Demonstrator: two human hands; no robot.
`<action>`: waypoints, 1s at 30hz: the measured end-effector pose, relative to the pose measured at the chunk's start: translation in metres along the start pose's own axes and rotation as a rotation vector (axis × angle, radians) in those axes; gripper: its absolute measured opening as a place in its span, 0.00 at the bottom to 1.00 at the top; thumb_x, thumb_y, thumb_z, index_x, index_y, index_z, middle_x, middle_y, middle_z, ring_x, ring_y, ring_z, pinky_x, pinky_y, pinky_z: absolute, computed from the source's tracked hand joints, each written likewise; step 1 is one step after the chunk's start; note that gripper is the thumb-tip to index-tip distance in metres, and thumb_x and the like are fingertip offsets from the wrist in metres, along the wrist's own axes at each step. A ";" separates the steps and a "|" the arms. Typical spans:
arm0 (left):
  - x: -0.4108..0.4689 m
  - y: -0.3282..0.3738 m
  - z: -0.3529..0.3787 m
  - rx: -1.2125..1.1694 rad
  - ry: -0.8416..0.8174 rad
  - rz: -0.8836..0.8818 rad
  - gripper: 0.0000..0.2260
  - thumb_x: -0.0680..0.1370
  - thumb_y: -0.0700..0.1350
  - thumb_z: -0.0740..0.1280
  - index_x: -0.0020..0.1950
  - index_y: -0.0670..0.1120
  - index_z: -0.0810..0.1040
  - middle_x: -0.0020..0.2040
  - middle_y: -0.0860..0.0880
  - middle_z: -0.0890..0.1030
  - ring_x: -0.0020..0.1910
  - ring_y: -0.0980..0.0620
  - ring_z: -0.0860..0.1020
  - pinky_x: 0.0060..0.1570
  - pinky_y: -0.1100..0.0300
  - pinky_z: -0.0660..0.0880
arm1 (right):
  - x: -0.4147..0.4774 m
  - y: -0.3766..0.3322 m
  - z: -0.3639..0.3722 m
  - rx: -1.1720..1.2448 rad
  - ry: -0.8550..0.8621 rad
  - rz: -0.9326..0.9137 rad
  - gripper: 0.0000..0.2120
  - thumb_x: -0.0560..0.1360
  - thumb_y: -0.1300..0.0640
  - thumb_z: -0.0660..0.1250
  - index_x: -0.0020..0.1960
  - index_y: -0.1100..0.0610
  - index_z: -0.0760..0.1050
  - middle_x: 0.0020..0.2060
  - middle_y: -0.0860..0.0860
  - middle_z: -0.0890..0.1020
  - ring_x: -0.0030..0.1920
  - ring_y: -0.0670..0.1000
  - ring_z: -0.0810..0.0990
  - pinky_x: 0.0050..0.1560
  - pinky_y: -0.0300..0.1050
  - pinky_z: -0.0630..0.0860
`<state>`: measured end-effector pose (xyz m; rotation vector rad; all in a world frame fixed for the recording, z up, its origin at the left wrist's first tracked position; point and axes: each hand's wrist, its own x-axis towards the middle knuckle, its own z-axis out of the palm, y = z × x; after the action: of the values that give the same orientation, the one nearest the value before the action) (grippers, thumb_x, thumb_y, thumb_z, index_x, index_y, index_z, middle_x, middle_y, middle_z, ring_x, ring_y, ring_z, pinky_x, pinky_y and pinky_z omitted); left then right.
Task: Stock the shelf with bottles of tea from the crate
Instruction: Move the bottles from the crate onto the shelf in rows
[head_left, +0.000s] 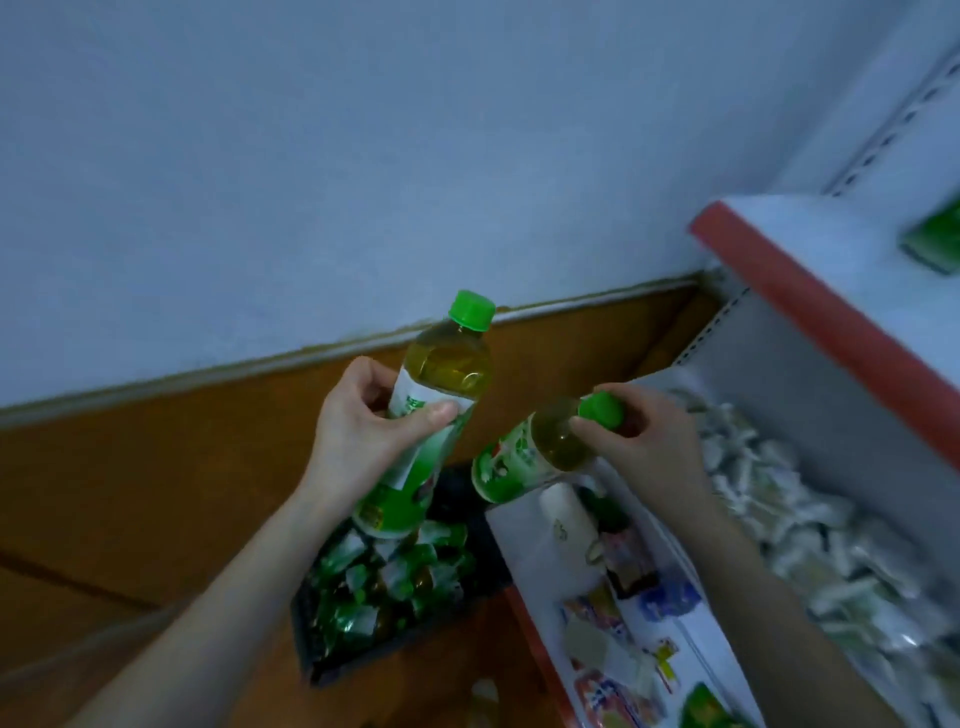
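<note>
My left hand (358, 431) grips a tea bottle (441, 374) round its white-and-green label, held nearly upright with its green cap up. My right hand (644, 441) pinches a second tea bottle (524, 457) at its green cap, so the bottle lies tilted with its base pointing down-left. Both bottles hang above a dark crate (483, 519) on the floor that holds several more green-labelled bottles (384, 582). The white shelf with a red front edge (810, 306) stands up right. On it, at the far right, I see a blurred green object (935, 244).
A lower shelf (535, 535) at my right carries assorted packets and a white bottle. Behind it a bin (810, 400) holds many pale wrapped packets. The floor is brown wood, and a plain white wall rises behind.
</note>
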<state>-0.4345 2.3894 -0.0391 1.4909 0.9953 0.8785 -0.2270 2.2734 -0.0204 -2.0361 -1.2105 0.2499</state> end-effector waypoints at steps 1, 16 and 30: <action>0.000 0.018 0.003 -0.003 -0.017 0.047 0.27 0.58 0.54 0.79 0.45 0.41 0.72 0.42 0.45 0.80 0.40 0.49 0.80 0.39 0.52 0.78 | -0.006 -0.008 -0.017 0.017 0.042 -0.003 0.14 0.68 0.54 0.73 0.53 0.55 0.77 0.46 0.51 0.79 0.47 0.49 0.77 0.45 0.36 0.74; 0.010 0.246 0.139 -0.380 -0.206 0.442 0.19 0.60 0.55 0.74 0.37 0.47 0.69 0.40 0.44 0.81 0.33 0.53 0.81 0.33 0.59 0.79 | -0.059 -0.056 -0.265 0.179 0.630 -0.023 0.04 0.68 0.57 0.72 0.43 0.53 0.79 0.36 0.49 0.80 0.30 0.40 0.75 0.30 0.32 0.72; 0.033 0.288 0.290 -0.425 -0.235 0.395 0.17 0.64 0.50 0.76 0.37 0.47 0.68 0.39 0.45 0.78 0.39 0.46 0.79 0.40 0.52 0.78 | 0.010 0.010 -0.403 0.103 0.750 -0.052 0.12 0.70 0.55 0.71 0.52 0.57 0.78 0.44 0.50 0.80 0.44 0.48 0.77 0.42 0.40 0.73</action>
<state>-0.1194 2.2953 0.2060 1.3966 0.3141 1.0846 -0.0113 2.0783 0.2593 -1.7504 -0.7495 -0.4380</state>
